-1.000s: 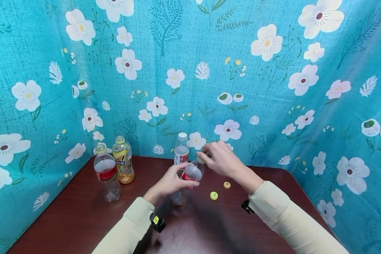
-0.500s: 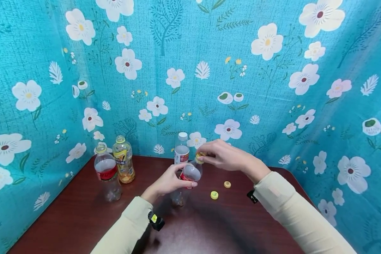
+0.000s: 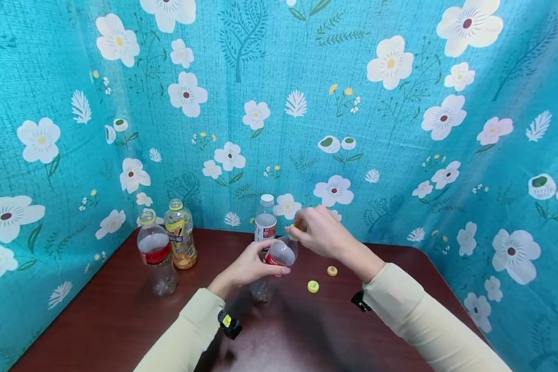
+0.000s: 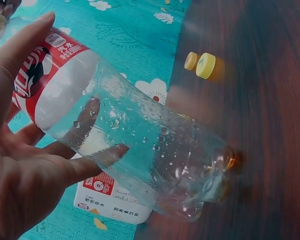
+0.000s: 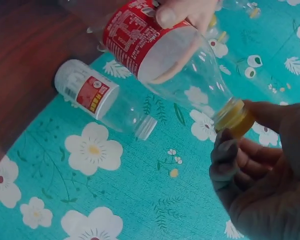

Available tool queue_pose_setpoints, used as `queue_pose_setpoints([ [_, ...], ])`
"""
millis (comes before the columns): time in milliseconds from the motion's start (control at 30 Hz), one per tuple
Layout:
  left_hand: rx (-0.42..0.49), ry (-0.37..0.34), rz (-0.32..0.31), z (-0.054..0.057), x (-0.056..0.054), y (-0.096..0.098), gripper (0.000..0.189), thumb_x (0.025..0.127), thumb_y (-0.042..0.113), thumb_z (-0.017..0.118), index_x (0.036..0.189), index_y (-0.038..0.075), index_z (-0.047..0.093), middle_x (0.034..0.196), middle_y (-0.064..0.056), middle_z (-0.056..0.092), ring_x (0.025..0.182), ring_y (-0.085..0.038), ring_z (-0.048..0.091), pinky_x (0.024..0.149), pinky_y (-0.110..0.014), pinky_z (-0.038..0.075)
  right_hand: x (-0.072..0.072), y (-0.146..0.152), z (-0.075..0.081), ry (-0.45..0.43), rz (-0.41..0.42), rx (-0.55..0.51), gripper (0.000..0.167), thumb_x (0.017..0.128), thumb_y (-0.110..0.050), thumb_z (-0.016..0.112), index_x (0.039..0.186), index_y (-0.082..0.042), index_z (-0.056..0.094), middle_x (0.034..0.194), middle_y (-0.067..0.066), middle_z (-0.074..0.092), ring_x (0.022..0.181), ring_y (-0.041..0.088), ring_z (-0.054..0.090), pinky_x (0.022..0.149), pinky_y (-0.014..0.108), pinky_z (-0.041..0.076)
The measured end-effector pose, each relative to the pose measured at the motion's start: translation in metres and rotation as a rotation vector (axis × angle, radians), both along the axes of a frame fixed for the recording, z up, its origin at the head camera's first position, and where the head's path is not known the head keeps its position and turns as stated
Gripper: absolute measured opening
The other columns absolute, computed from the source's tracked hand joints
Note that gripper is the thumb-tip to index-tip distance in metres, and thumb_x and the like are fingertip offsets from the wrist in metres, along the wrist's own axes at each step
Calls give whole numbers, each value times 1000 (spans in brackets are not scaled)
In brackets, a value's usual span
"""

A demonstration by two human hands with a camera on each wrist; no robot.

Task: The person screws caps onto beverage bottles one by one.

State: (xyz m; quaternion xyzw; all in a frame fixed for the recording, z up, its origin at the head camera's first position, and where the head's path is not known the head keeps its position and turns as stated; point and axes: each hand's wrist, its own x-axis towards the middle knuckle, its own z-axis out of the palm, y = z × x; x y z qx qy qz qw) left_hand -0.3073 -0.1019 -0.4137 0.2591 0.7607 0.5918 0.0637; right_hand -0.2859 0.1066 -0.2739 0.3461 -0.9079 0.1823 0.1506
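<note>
My left hand (image 3: 248,266) grips a clear plastic soda bottle (image 4: 135,135) around its red label, thumb on one side and fingers on the other. The bottle is tilted, its neck toward the right hand; droplets cling inside it, and a trace of brown liquid lies at the base. With thumb and fingers, my right hand (image 3: 323,232) pinches the yellow cap (image 5: 235,119) at the bottle's mouth. Behind the bottle stands a clear water bottle (image 3: 266,226) with a white cap and a white and red label, partly hidden by the left hand.
Two loose caps, one yellow (image 3: 313,287) and one orange (image 3: 332,271), lie on the dark red table (image 3: 376,320) to the right. At the left stand an uncapped red-labelled bottle (image 3: 155,253) and an uncapped yellow-labelled bottle (image 3: 181,235). A blue flowered cloth (image 3: 279,67) hangs behind.
The right hand turned at the cap, its wrist swinging right and then back left, while its fingers stayed at the bottle's mouth. The left hand and bottle shifted only slightly.
</note>
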Motion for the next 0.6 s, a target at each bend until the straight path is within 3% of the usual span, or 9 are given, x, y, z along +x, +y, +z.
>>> queue_pose_setpoints([
  [133, 10, 2, -22, -2, 0, -2, 55, 86, 27, 85, 136, 19, 62, 118, -6, 67, 99, -24, 67, 81, -38, 60, -6, 6, 1, -1, 133, 51, 14, 98, -23, 70, 91, -11, 73, 73, -8, 66, 57, 4, 51, 53, 24, 45],
  [333, 6, 7, -53, -1, -1, -6, 52, 87, 24, 84, 134, 19, 64, 120, -6, 66, 105, -27, 64, 84, -39, 59, -16, 18, 12, -45, 363, 110, 7, 99, -18, 69, 104, -14, 72, 90, -10, 66, 74, 6, 55, 65, 31, 52],
  [433, 5, 5, -48, 1, -1, -6, 53, 87, 24, 84, 136, 19, 63, 121, -5, 65, 109, -28, 62, 86, -40, 58, -18, 20, 18, -52, 397, 112, 12, 99, -18, 69, 110, -13, 71, 92, -9, 66, 75, 7, 56, 67, 31, 52],
  [600, 3, 4, -55, 1, -1, -5, 55, 88, 24, 84, 137, 17, 62, 122, -5, 65, 109, -26, 62, 87, -40, 58, -21, 21, 20, -45, 384, 133, 11, 100, -20, 69, 108, -14, 72, 88, -9, 63, 73, 8, 55, 66, 28, 50],
])
